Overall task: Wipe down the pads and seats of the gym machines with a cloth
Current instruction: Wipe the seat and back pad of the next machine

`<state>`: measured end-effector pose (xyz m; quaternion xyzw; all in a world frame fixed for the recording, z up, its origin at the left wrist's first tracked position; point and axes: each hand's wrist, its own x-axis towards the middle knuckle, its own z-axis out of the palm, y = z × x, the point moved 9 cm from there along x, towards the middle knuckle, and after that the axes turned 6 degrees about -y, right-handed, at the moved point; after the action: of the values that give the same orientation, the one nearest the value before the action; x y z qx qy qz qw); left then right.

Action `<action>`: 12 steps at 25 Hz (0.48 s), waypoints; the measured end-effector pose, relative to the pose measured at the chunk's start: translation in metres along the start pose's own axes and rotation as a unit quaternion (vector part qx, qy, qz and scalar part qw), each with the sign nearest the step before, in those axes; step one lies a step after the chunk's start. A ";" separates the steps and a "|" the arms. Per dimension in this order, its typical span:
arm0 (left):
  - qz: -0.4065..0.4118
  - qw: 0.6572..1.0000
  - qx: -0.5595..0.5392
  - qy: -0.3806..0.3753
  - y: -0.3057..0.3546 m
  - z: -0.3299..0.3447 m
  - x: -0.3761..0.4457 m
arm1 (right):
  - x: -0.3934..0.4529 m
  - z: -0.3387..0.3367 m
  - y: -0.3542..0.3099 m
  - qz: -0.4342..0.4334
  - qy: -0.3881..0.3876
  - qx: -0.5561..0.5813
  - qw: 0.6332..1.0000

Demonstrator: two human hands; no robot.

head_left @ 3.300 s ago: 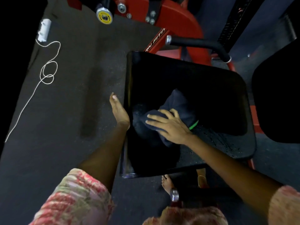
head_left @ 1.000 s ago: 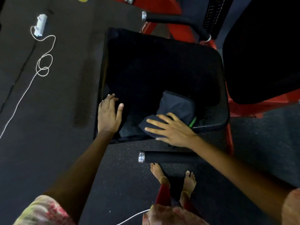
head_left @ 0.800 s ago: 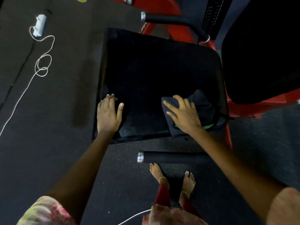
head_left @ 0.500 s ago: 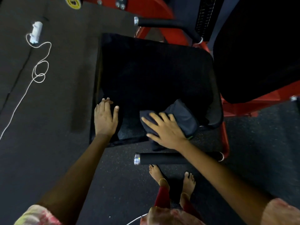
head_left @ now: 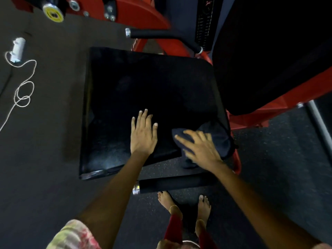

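Right hand presses flat, fingers spread, on the dark cloth at the seat's near right corner. Left hand rests open beside it, holding nothing. Unwiped seat stretches away and leftward from the cloth.

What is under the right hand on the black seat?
A dark cloth lies under the right hand, at the near right corner of the seat pad. The cloth and hand cover the seat surface beneath them.
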<state>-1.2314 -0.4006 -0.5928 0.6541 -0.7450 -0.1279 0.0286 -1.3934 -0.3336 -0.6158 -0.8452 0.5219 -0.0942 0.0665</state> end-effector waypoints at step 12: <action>0.008 1.000 0.002 -0.002 0.008 -0.001 -0.007 | -0.027 0.005 0.082 0.254 -0.090 0.060 0.961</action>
<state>-1.2385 -0.3930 -0.5895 0.6480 -0.7504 -0.1274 0.0264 -1.4758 -0.3459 -0.6401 -0.6842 0.7047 -0.0292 0.1857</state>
